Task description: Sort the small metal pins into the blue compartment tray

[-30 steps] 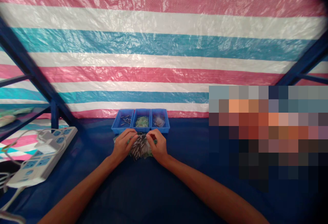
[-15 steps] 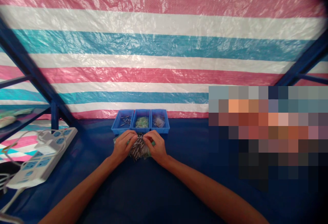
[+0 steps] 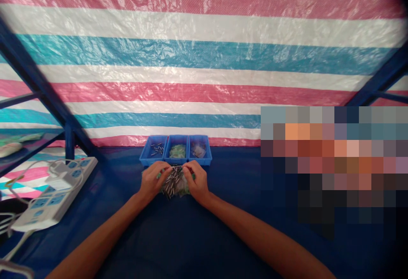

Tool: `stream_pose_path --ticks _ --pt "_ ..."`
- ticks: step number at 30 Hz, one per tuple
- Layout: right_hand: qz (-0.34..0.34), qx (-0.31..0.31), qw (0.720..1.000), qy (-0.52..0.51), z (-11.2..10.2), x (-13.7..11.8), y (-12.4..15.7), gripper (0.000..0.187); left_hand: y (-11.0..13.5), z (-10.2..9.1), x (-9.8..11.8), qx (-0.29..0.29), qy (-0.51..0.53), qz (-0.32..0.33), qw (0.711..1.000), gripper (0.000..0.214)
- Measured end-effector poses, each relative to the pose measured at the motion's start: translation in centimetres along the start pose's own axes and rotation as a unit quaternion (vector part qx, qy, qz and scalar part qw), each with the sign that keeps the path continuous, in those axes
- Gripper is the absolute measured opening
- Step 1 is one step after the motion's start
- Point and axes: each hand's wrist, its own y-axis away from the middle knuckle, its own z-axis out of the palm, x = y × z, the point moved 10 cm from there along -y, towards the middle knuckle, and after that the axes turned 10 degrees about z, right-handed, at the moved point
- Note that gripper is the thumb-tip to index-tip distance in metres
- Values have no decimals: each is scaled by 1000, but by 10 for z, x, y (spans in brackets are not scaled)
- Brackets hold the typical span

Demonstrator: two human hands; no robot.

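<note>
A pile of thin metal pins (image 3: 171,185) lies on the blue tabletop between my hands, with a crumpled clear plastic bag (image 3: 184,186) under and beside its right part. My left hand (image 3: 154,180) curves in from the left, thumb and fingers pinched at the pile's far edge. Opposite it, my right hand (image 3: 196,181) has its fingertips drawn together over the far right of the pile. What is between the fingertips is too small to make out. Bits of green show beside both hands, partly covered by them.
Just beyond my hands stand three joined blue bins: the left bin (image 3: 143,156) with loose pins, the middle bin (image 3: 177,161) with greenish packets, the right bin (image 3: 208,158) with a clear bag. A white power strip (image 3: 60,204) with cables lies left. Striped sheeting (image 3: 204,58) rises behind.
My right hand's fingertips have shifted slightly right, widening the gap between my hands and showing more of the pins. My left hand stays nearly in place.
</note>
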Motion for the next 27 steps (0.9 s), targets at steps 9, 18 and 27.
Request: stream_pose_path --ticks 9,18,27 --pt "-4 -15 1000 18 5 3 0 25 -1 -40 -59 86 -240 -74 964 17" --pt "2 -24 989 144 19 13 3 8 -2 -4 -51 -27 -170 -23 985 12" --pt "20 -103 952 288 31 6 3 27 1 -2 -41 -26 -131 -8 991 13"
